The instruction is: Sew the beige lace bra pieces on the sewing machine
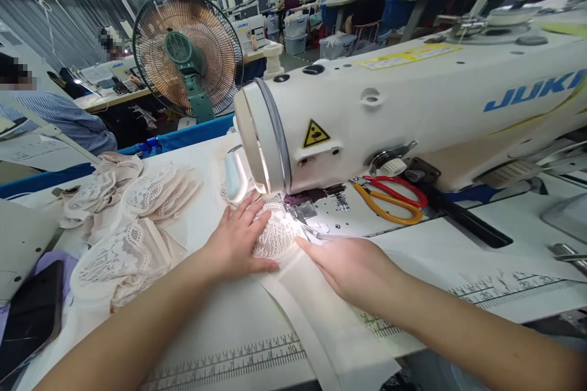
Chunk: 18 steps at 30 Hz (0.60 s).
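Before us spreads a white worktop (220, 317), with a JUKI sewing machine (426, 116) reaching in from its right edge, bright light under the head. Past the far edge we see a fan (180, 47) with a green hub. Toward the left edge lie loosely piled lace pieces (123, 256) in beige and white. The lace-and-cloth piece (316, 311) has its lace under the machine head, mid-worktop, and its plain cloth running down to the near edge. The left hand (236, 241) rests palm down on the lace, fingers spread, grasping nothing. The right hand (360, 266) lies over the cloth beside the lace; its fingers are mostly hidden, so we cannot tell whether they pinch it. By the near left corner we find a dark phone (34, 311); in the right half, below the machine's arm, lie red-and-orange scissors (387, 215).
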Each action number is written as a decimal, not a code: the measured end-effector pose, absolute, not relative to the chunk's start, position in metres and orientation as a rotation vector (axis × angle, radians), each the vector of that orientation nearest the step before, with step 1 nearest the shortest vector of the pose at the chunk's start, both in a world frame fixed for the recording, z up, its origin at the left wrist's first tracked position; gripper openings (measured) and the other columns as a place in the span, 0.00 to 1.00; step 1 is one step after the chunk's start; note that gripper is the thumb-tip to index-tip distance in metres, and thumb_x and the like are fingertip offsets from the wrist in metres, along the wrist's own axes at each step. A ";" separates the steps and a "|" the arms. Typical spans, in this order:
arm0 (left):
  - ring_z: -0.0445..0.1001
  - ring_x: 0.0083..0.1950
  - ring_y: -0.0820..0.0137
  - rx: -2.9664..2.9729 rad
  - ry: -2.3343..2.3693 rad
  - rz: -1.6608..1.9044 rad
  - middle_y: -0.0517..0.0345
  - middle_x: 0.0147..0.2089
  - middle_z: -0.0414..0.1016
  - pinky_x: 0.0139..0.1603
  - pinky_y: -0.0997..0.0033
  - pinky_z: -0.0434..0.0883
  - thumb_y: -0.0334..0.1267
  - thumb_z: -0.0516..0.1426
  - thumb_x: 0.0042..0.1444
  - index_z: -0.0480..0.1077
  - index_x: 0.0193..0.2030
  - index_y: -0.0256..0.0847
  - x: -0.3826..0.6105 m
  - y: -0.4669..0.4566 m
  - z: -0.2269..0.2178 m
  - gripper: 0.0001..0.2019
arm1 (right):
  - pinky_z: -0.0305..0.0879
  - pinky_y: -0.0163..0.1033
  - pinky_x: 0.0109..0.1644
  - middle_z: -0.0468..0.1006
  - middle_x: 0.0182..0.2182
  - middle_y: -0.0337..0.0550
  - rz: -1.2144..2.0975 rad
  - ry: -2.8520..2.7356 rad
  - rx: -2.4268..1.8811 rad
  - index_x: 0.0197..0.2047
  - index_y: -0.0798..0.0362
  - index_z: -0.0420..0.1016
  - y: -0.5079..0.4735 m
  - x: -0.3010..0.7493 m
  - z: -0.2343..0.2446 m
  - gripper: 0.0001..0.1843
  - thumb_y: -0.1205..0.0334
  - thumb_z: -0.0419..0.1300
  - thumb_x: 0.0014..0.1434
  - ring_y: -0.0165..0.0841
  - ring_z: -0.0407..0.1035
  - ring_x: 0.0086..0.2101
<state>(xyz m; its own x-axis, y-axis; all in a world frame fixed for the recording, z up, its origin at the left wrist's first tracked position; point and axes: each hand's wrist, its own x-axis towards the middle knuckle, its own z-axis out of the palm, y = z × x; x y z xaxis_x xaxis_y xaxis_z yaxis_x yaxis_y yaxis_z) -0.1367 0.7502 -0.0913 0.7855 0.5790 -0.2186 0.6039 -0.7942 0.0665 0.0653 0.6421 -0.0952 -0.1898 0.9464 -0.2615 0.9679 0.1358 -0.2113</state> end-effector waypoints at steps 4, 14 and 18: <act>0.39 0.68 0.44 2.852 0.954 -0.292 0.40 0.69 0.44 0.62 0.36 0.47 0.66 0.54 0.47 0.49 0.66 0.37 -0.136 0.762 -0.089 0.46 | 0.47 0.37 0.23 0.78 0.28 0.47 -0.511 2.234 1.938 0.64 0.46 0.55 0.651 0.062 -0.090 0.30 0.65 0.50 0.59 0.40 0.71 0.27; 0.64 0.54 0.49 2.819 0.927 -0.276 0.41 0.53 0.64 0.46 0.60 0.67 0.65 0.55 0.46 0.65 0.53 0.39 -0.134 0.796 -0.089 0.35 | 0.56 0.42 0.23 0.78 0.25 0.54 -0.544 2.085 1.898 0.67 0.59 0.44 0.669 0.041 -0.072 0.33 0.54 0.47 0.64 0.47 0.73 0.27; 0.71 0.41 0.58 2.743 0.951 -0.339 0.48 0.45 0.69 0.40 0.66 0.67 0.63 0.56 0.47 0.64 0.54 0.42 -0.132 0.806 -0.085 0.33 | 0.58 0.42 0.23 0.77 0.23 0.54 -0.533 2.089 1.910 0.67 0.61 0.45 0.670 0.038 -0.075 0.35 0.53 0.49 0.63 0.46 0.72 0.25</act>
<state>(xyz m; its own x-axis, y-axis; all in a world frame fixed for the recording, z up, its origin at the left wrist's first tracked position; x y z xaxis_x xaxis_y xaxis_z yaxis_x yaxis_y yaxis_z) -0.1315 0.8058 -0.0852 0.7644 0.5780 -0.2856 0.6283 -0.7672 0.1288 0.0380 0.6704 -0.0753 -0.1014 0.8979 -0.4283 0.9934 0.0680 -0.0925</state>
